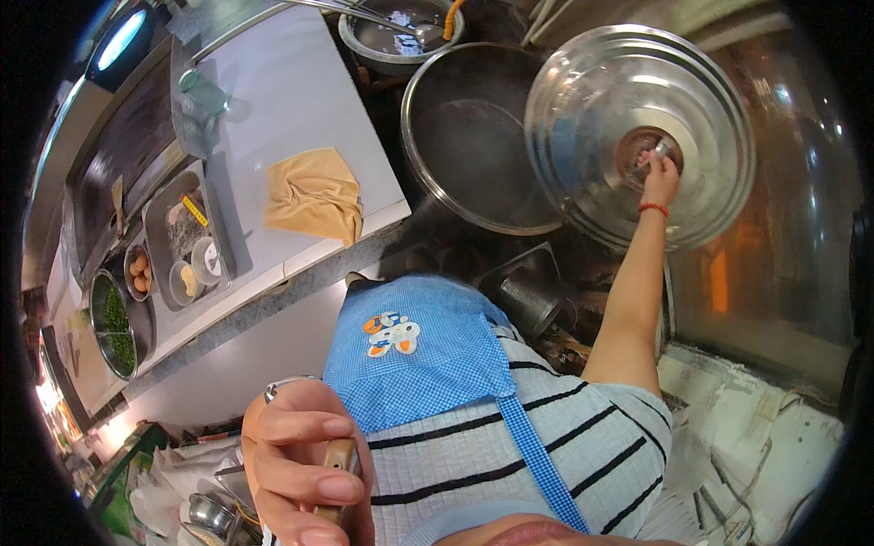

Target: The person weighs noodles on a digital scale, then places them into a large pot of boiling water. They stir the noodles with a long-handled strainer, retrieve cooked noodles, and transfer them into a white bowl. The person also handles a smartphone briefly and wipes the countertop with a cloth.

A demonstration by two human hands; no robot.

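My right hand (659,174), with a red bracelet at the wrist, grips the handle in the middle of a large round metal lid (713,123). The lid overlaps the right side of a wide, dark-looking pot (471,157) with a shiny metal rim; its contents are hard to make out. Low on the left, close to the camera, my left hand (304,471) has its fingers curled around a small brown object (341,456), whose kind I cannot tell. A blue checked apron (423,348) with a rabbit patch covers my front.
On the counter (287,89) lie a crumpled tan cloth (314,194) and a pale green glass (203,92). A metal tray (225,252), a bowl of eggs (139,273) and chopped greens (117,327) stand left. A basin (382,58) with a ladle (429,33) stands behind the pot.
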